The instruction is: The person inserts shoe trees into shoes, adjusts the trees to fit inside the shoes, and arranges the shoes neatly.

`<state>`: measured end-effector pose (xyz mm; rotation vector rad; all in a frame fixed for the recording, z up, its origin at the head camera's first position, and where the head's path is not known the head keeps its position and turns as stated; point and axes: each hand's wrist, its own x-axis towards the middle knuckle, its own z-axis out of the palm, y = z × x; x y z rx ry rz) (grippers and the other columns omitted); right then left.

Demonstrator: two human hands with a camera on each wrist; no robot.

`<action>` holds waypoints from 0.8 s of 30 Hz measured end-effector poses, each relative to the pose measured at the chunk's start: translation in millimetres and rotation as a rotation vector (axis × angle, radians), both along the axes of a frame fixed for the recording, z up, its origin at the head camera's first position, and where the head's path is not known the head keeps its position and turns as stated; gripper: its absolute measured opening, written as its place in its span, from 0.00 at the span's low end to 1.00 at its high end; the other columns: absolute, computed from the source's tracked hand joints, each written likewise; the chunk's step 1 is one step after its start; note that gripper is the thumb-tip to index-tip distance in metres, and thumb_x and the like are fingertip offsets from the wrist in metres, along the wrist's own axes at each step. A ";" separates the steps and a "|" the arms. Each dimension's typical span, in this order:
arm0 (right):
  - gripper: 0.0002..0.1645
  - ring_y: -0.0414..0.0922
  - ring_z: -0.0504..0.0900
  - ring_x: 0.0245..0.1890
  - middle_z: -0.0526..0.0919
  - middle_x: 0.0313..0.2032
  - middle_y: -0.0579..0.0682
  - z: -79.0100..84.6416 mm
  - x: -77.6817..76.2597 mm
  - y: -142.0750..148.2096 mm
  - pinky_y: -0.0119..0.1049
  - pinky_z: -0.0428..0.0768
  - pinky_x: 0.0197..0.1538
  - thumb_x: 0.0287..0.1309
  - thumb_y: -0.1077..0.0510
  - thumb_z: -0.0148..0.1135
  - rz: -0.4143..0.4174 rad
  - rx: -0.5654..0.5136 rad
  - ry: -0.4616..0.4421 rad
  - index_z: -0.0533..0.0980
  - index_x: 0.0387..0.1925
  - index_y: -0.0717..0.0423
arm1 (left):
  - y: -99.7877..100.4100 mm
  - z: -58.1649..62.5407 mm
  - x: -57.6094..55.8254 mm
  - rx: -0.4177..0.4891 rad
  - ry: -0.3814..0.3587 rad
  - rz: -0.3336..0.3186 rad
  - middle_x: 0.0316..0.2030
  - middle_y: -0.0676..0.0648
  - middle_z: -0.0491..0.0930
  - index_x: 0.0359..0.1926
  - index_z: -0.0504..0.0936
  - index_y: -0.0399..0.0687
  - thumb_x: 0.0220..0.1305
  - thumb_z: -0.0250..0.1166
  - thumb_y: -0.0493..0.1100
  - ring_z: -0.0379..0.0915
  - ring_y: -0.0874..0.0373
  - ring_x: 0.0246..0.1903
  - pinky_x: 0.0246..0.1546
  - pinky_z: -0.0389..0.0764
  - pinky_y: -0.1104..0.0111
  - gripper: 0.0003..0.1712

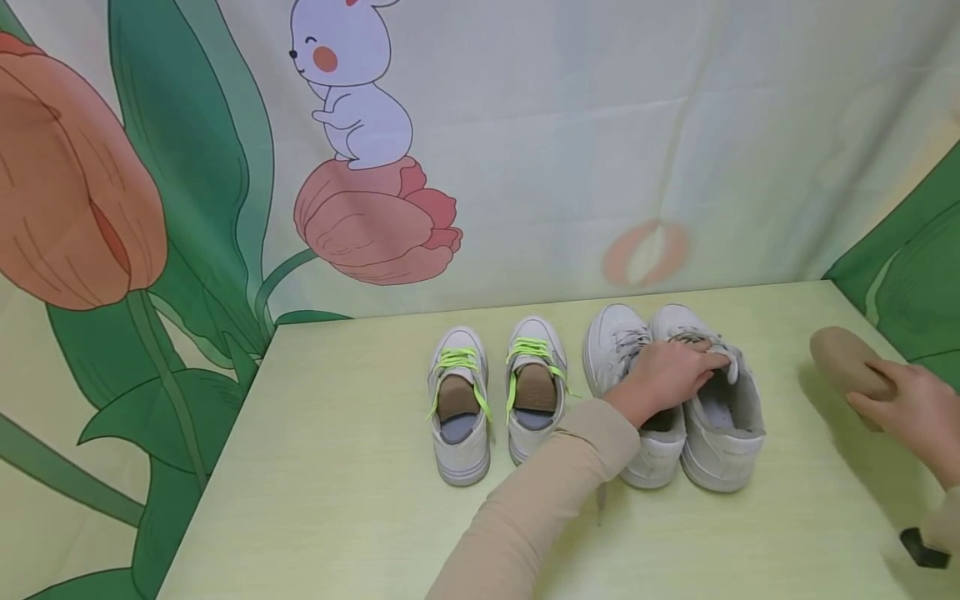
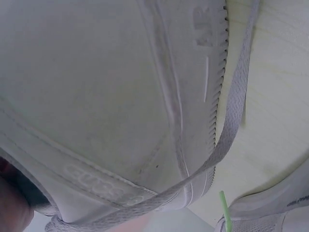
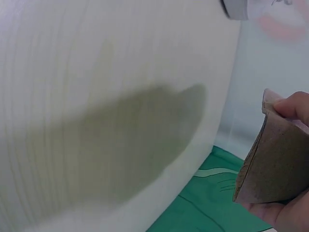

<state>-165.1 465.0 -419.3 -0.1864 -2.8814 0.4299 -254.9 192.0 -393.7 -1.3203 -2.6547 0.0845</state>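
Note:
Two large white sneakers stand side by side, toes to the back, in the head view. My left hand (image 1: 671,375) reaches across the left large sneaker (image 1: 607,350) and pinches the tongue (image 1: 733,364) of the right large sneaker (image 1: 723,458). The left wrist view is filled by a white sneaker side (image 2: 96,87) with a loose grey lace (image 2: 234,106). Off to the right, my right hand (image 1: 918,408) holds a brown cardboard shoe insert (image 1: 843,358) above the table. In the right wrist view, thumb and fingers grip the bent insert (image 3: 275,162) from both sides.
Left of the large sneakers stand two smaller white shoes (image 1: 461,462) with neon green laces and brown inserts (image 1: 536,386) in them. They rest on a pale yellow-green table (image 1: 337,467). A printed cloth (image 1: 525,192) hangs behind it. A small black object (image 1: 924,547) shows by the right sleeve.

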 end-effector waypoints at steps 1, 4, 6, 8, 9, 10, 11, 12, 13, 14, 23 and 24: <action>0.36 0.70 0.63 0.41 0.64 0.44 0.79 1.9 0.4 -1.8 0.62 0.63 0.41 0.52 0.50 0.58 0.004 0.006 0.003 0.62 0.54 0.74 | -0.2 0.2 0.1 0.001 -0.001 -0.001 0.59 0.62 0.65 0.58 0.66 0.74 0.66 0.46 0.52 0.76 0.66 0.42 0.26 0.75 0.75 0.20; 0.35 0.70 0.63 0.42 0.63 0.44 0.79 7.3 1.0 -7.2 0.63 0.63 0.42 0.52 0.51 0.58 0.013 0.024 0.017 0.63 0.53 0.73 | -0.9 0.4 0.2 0.001 -0.004 -0.001 0.59 0.62 0.65 0.58 0.66 0.74 0.66 0.46 0.51 0.76 0.66 0.42 0.26 0.75 0.75 0.20; 0.35 0.70 0.63 0.42 0.63 0.45 0.78 10.2 1.2 -10.1 0.63 0.62 0.43 0.52 0.50 0.58 0.016 0.031 0.025 0.62 0.54 0.72 | -1.4 0.1 0.3 0.005 -0.002 0.000 0.59 0.62 0.65 0.58 0.66 0.74 0.65 0.46 0.51 0.76 0.66 0.41 0.26 0.75 0.75 0.20; 0.35 0.70 0.63 0.43 0.63 0.45 0.78 12.8 1.3 -12.6 0.63 0.62 0.43 0.53 0.50 0.58 0.021 0.036 0.031 0.62 0.54 0.71 | -1.9 -0.3 0.5 0.011 0.002 -0.001 0.59 0.62 0.66 0.57 0.66 0.74 0.65 0.47 0.51 0.77 0.66 0.40 0.25 0.75 0.75 0.20; 0.36 0.70 0.63 0.43 0.63 0.45 0.78 14.1 1.5 -13.5 0.64 0.61 0.43 0.53 0.49 0.58 0.022 0.037 0.029 0.62 0.55 0.70 | -2.1 -0.3 0.7 0.012 0.005 -0.002 0.58 0.62 0.66 0.57 0.66 0.73 0.65 0.47 0.51 0.77 0.66 0.40 0.25 0.74 0.75 0.20; 0.36 0.70 0.63 0.43 0.63 0.45 0.78 15.3 1.6 -14.8 0.64 0.61 0.43 0.53 0.49 0.57 0.022 0.039 0.028 0.62 0.55 0.70 | -2.2 -0.4 0.8 0.015 0.006 -0.002 0.58 0.62 0.66 0.57 0.67 0.73 0.65 0.47 0.51 0.77 0.66 0.39 0.25 0.74 0.75 0.20; 0.36 0.70 0.63 0.43 0.63 0.45 0.78 16.5 1.6 -16.2 0.64 0.61 0.43 0.53 0.48 0.57 0.023 0.039 0.027 0.62 0.55 0.70 | -2.3 -0.2 0.9 0.018 0.006 -0.003 0.58 0.62 0.67 0.57 0.67 0.73 0.65 0.47 0.51 0.77 0.65 0.39 0.25 0.74 0.75 0.20; 0.36 0.71 0.63 0.43 0.63 0.45 0.78 17.8 2.0 -17.2 0.64 0.61 0.43 0.53 0.48 0.57 0.025 0.042 0.024 0.62 0.56 0.70 | -2.4 0.0 1.1 0.019 0.005 -0.002 0.58 0.62 0.67 0.57 0.67 0.73 0.65 0.47 0.51 0.77 0.65 0.39 0.24 0.74 0.75 0.20; 0.36 0.71 0.63 0.43 0.63 0.45 0.78 19.1 2.5 -18.3 0.64 0.61 0.43 0.54 0.47 0.57 0.026 0.043 0.020 0.62 0.56 0.69 | -2.3 0.3 1.3 0.020 0.003 -0.002 0.58 0.62 0.67 0.57 0.67 0.74 0.65 0.47 0.51 0.77 0.65 0.40 0.24 0.74 0.75 0.19; 0.37 0.71 0.63 0.43 0.63 0.46 0.77 20.3 2.9 -19.7 0.64 0.62 0.43 0.54 0.47 0.56 0.027 0.043 0.017 0.61 0.56 0.69 | -2.3 0.8 1.5 0.020 0.000 -0.001 0.58 0.62 0.67 0.57 0.67 0.74 0.65 0.47 0.51 0.77 0.65 0.40 0.24 0.74 0.75 0.20; 0.39 0.71 0.63 0.44 0.63 0.48 0.75 32.4 8.5 -31.3 0.65 0.61 0.42 0.55 0.43 0.54 0.047 0.044 -0.007 0.60 0.59 0.65 | -3.0 3.8 2.9 0.022 -0.008 -0.005 0.58 0.61 0.67 0.57 0.67 0.73 0.65 0.47 0.51 0.77 0.65 0.41 0.26 0.75 0.75 0.19; 0.38 0.71 0.63 0.44 0.63 0.48 0.74 33.8 9.2 -33.1 0.64 0.61 0.42 0.54 0.43 0.54 0.051 0.048 -0.003 0.60 0.59 0.65 | -3.1 3.8 2.7 0.022 -0.007 -0.006 0.58 0.61 0.67 0.57 0.67 0.73 0.65 0.47 0.51 0.77 0.65 0.41 0.26 0.75 0.75 0.19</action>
